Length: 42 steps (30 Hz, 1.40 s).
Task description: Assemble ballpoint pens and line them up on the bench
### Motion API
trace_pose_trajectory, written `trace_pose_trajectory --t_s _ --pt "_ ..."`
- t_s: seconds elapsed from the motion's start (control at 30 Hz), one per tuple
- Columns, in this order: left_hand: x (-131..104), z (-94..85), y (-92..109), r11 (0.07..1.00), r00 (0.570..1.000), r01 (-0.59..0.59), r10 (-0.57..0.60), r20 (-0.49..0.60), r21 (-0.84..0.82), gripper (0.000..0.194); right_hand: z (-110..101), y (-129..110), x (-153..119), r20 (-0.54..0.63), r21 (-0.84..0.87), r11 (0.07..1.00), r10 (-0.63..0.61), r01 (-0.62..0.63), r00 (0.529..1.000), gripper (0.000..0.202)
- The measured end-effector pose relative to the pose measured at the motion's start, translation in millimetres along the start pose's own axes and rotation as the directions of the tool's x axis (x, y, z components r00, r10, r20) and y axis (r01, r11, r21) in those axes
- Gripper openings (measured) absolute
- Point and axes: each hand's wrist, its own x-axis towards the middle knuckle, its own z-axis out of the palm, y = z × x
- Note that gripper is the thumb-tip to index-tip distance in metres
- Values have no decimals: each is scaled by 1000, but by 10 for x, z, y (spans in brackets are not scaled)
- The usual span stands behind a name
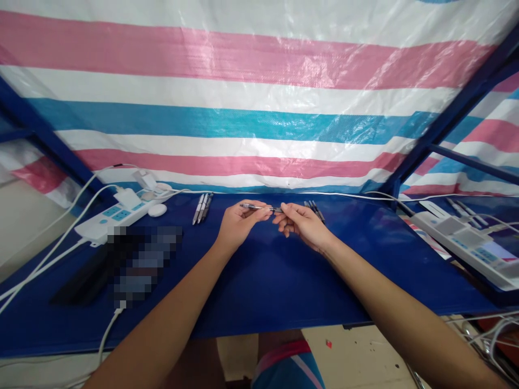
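Over the far middle of the blue table, both hands meet at one slim pen (256, 207), held nearly level. My left hand (240, 222) is closed around the pen's left part, thumb along its near side. The fingertips of my right hand (302, 220) pinch the dark right end of the pen; whether that end is a separate piece, I cannot tell. Several pens (203, 208) lie side by side to the left of my left hand. Behind my right hand, several dark pens (315, 210) lie together, partly hidden by it.
A white power strip (115, 216) with plugs and cables sits at the left, beside a round white disc (157, 210). Nearer lies a blurred dark object (144, 265) with a white cable. A white tray (466, 246) stands at the right. Blue frame posts rise at both sides.
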Motion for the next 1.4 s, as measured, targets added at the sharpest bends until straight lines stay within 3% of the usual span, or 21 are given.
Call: trace_pose_trajectory --t_s 0.1,0.23,0.47,0.63,0.77,1.07,1.4 --pt "-1 -16 22 1000 999 14 -14 39 1 35 -2 12 4 0 11 999 33 -33 999 54" --pt "-2 -20 29 999 998 30 -31 51 20 34 -39 11 2 -24 12 1000 11 -10 1000 44" --pt "28 -20 -14 996 997 83 -83 -2 -14 40 -36 -25 -14 -5 -58 985 -160 160 987 36" --pt "22 -42 8 1000 999 19 -19 39 11 37 -12 -17 -20 -1 2 1000 -17 17 1000 43" --pt "14 -52 11 999 997 22 -25 70 45 36 -26 9 -13 -22 21 1000 -21 22 1000 39" --pt "69 -70 -14 999 996 48 -48 -80 -7 37 -62 21 19 -39 -77 982 -177 174 983 34" --pt "105 -141 21 979 983 83 -111 -144 -186 38 -110 12 49 -117 -59 991 -124 117 985 33"
